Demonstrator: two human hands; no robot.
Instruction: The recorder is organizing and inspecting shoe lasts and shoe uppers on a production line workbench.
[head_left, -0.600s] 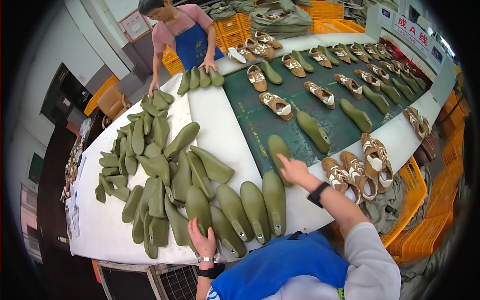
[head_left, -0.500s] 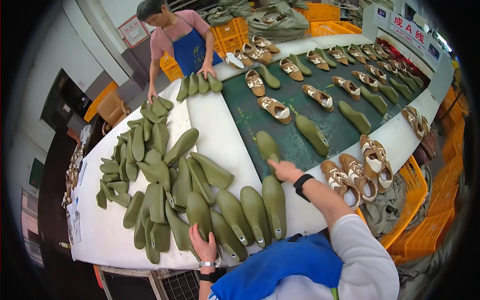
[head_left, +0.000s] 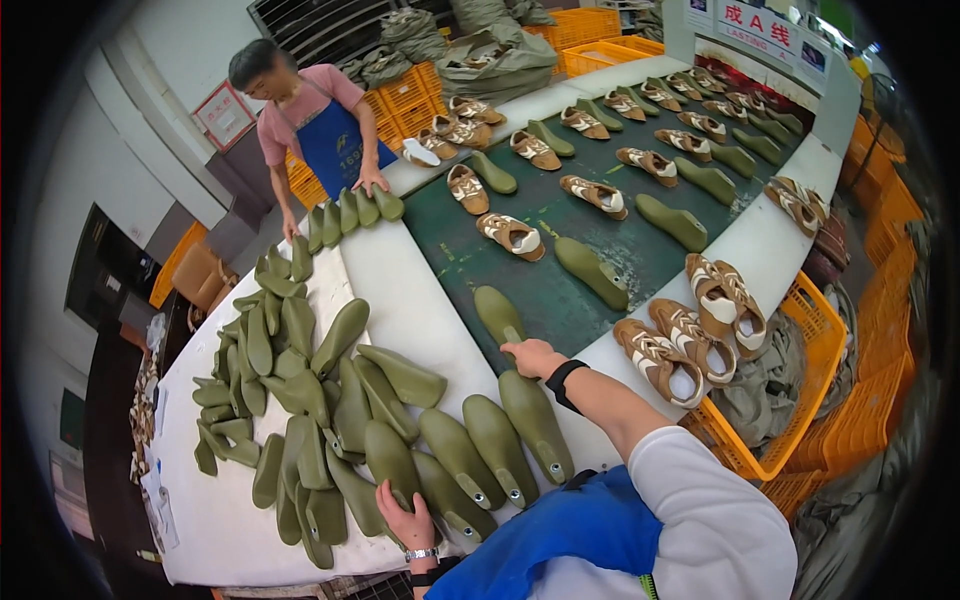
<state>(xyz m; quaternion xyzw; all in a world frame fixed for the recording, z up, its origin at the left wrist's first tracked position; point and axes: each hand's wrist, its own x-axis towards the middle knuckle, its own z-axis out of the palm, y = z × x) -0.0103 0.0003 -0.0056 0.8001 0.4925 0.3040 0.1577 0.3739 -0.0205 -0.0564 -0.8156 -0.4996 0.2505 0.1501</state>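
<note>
While the right hand (head_left: 532, 357) reached fwd over the dark green belt (head_left: 560, 250), its fingers lay closed over the heel end of one olive-green shoe last (head_left: 498, 312), which sat toe-away on the belt's near edge, just beyond the white surface (head_left: 400, 290). Judging by the spacing of lasts and tan sandals (head_left: 512, 235) farther up the belt, it was probably being set in line w/ them. Left hand (head_left: 404, 518) rested at the surface's near edge, fingers curled around the heel of another last (head_left: 392, 458) in a row of lasts lined up side by side, heels toward the person — likely staged that way for easy pick-up. Left of that row, a loose heap of lasts (head_left: 270, 370) covered the surface. Right of the belt, a few finished sandals (head_left: 690, 335) sat near an orange crate (head_left: 800, 400). At the belt's far-left corner, another person in a blue apron (head_left: 345, 150) had both hands on a smaller row of lasts (head_left: 350, 210).
</note>
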